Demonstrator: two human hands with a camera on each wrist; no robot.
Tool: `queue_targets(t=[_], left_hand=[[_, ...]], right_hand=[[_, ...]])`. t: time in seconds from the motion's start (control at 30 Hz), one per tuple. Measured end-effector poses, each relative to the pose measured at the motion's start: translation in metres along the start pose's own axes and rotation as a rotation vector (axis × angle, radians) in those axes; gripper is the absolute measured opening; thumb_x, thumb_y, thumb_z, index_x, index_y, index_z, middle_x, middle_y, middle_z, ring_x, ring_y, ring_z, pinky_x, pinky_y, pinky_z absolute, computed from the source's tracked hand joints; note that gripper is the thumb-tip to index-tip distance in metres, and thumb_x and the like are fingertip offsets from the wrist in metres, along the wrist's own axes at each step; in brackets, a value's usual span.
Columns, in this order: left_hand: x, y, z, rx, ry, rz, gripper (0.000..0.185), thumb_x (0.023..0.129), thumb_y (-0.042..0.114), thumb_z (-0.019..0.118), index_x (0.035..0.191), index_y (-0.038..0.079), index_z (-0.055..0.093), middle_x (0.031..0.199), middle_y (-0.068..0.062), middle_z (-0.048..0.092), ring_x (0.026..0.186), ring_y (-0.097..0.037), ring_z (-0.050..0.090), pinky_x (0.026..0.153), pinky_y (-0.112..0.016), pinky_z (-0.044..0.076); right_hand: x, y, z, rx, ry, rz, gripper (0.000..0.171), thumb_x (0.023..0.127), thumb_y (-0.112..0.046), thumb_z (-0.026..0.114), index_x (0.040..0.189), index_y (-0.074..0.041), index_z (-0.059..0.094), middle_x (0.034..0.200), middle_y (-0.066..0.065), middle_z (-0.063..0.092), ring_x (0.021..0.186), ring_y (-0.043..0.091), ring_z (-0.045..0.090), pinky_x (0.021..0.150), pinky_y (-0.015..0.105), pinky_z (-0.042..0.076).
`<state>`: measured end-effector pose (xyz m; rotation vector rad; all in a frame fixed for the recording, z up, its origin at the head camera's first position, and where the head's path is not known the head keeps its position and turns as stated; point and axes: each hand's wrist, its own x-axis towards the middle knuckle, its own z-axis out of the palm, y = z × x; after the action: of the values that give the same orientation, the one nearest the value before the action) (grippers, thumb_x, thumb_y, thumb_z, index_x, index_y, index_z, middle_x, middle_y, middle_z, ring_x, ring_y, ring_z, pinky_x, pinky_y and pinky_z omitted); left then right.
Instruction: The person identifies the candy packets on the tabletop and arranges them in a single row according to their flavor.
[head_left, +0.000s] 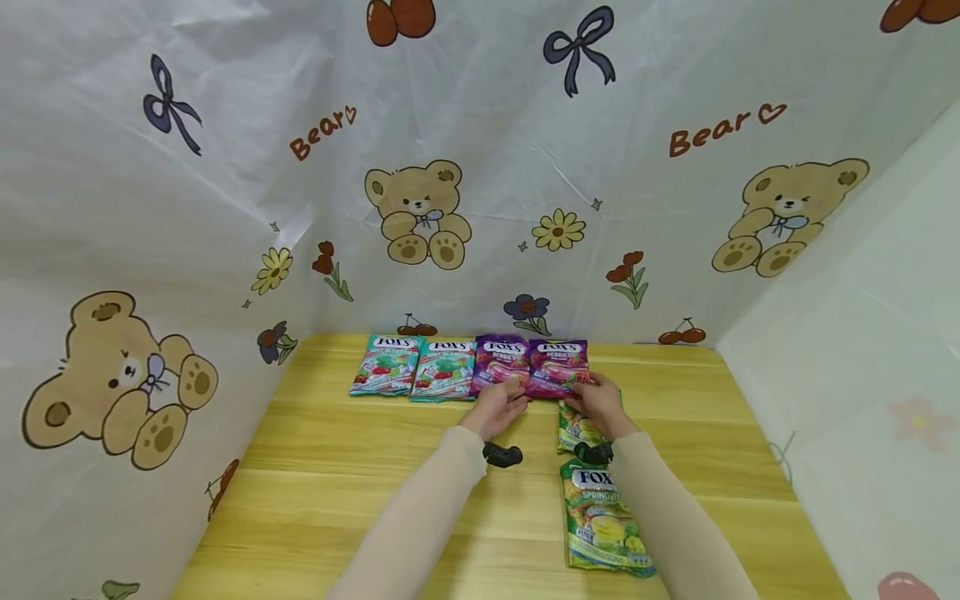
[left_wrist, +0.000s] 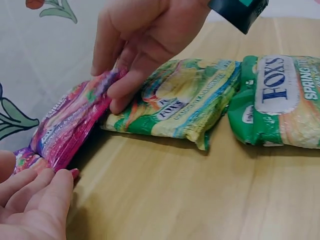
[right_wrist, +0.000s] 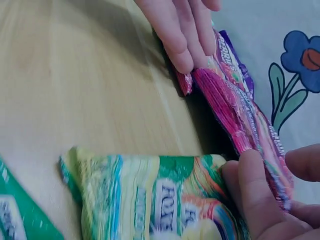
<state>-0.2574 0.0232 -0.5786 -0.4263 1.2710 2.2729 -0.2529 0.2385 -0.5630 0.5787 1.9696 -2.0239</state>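
My right hand point(head_left: 597, 404) pinches the lower right corner of the right-hand purple Fox's Berries candy bag point(head_left: 557, 362), whose near edge is tilted up off the table. In the right wrist view, the thumb and fingers sit on either side of that bag point(right_wrist: 240, 117). My left hand point(head_left: 495, 408) has its fingers nearly straight, touching the bottom edges where the two purple bags meet. The left purple bag point(head_left: 501, 358) lies beside the other. Under my right wrist is a green-yellow Fox's bag point(head_left: 576, 429), partly hidden.
Two mint-green Fox's Mint Blossom bags point(head_left: 385, 364) continue the row to the left, along the back wall. Nearer me lies another green-yellow Fox's Spring Tea bag point(head_left: 603, 525), partly covered by my right sleeve. A bear-printed cloth point(head_left: 480, 283) rises behind the wooden table point(head_left: 315, 475).
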Motion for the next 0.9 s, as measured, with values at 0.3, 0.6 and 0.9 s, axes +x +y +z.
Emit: queue_targets(t=[0.3, 0.6, 0.9], left_hand=[[-0.012, -0.011, -0.009, 0.061, -0.039, -0.013, 0.048, 0.109, 0.005, 0.043, 0.155, -0.009, 0.036, 0.16, -0.028, 0.038, 0.149, -0.042, 0.038, 0.123, -0.047, 0.038], [-0.021, -0.032, -0.005, 0.186, -0.127, -0.068, 0.049, 0.11, 0.01, 0.043, 0.155, -0.008, 0.035, 0.159, -0.03, 0.04, 0.148, -0.043, 0.04, 0.123, -0.049, 0.038], [-0.019, -0.048, 0.008, 0.205, -0.166, -0.088, 0.051, 0.111, 0.013, 0.044, 0.154, -0.013, 0.033, 0.157, -0.033, 0.04, 0.146, -0.044, 0.042, 0.122, -0.051, 0.037]], right_hand=[[-0.024, 0.008, -0.028, -0.124, -0.029, -0.074, 0.062, 0.11, -0.013, 0.047, 0.162, 0.004, 0.019, 0.16, 0.032, 0.032, 0.123, 0.029, 0.063, 0.106, 0.036, 0.055], [-0.041, 0.02, -0.066, -0.218, 0.101, -0.098, 0.053, 0.109, -0.018, 0.049, 0.155, 0.007, 0.037, 0.148, 0.028, 0.045, 0.109, 0.024, 0.06, 0.085, 0.027, 0.058], [-0.044, 0.031, -0.086, -0.235, 0.076, 0.053, 0.063, 0.109, -0.027, 0.047, 0.159, 0.005, 0.026, 0.156, 0.031, 0.038, 0.123, 0.037, 0.059, 0.079, 0.029, 0.057]])
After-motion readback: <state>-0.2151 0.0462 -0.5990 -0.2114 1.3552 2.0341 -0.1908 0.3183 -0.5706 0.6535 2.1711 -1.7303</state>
